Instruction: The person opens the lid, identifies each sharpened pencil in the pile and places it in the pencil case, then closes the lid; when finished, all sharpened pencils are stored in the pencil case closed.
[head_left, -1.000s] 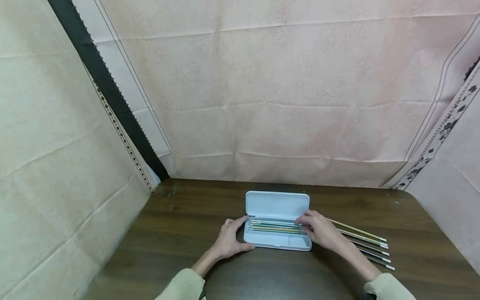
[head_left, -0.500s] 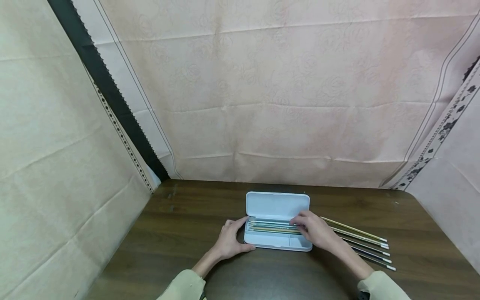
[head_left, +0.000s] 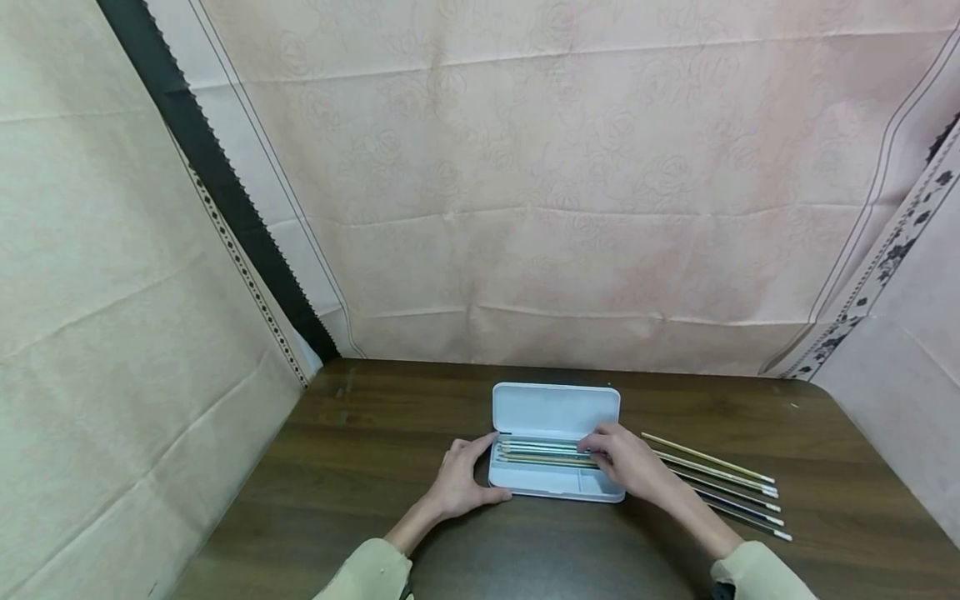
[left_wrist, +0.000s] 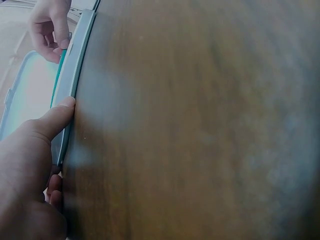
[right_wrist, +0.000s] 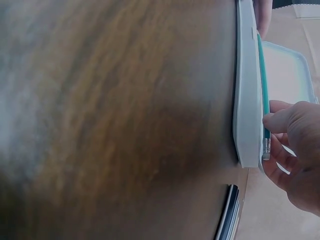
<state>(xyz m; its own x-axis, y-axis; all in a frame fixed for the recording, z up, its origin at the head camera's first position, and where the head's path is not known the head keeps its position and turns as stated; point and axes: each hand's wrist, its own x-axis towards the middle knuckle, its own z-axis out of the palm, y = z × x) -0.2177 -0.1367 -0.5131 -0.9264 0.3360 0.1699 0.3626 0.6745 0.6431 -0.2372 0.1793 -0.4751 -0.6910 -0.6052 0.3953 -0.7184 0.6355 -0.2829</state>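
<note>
A light blue pencil case (head_left: 536,481) lies with its lid raised at the back, in the middle of the head view. Several pencils (head_left: 532,455) in green and gold tones lie lengthwise inside it. My left hand (head_left: 459,483) holds the left end of the case, thumb at the front edge and index finger at the back corner. Over the right half, my right hand (head_left: 628,460) pinches a green pencil (right_wrist: 263,75) near its eraser end, between thumb and fingers. That pencil lies along the case; the hand hides the other pencils' right ends.
Several loose pencils (head_left: 738,493) with white tips are fanned out on the brown wooden table (head_left: 390,417), right of the case and partly behind my right forearm. Pale cloth panels (head_left: 570,183) stand behind the table and at both sides.
My right hand has shifted a little to the left over the case, then nearly stopped. The left hand and the case have stayed in place.
</note>
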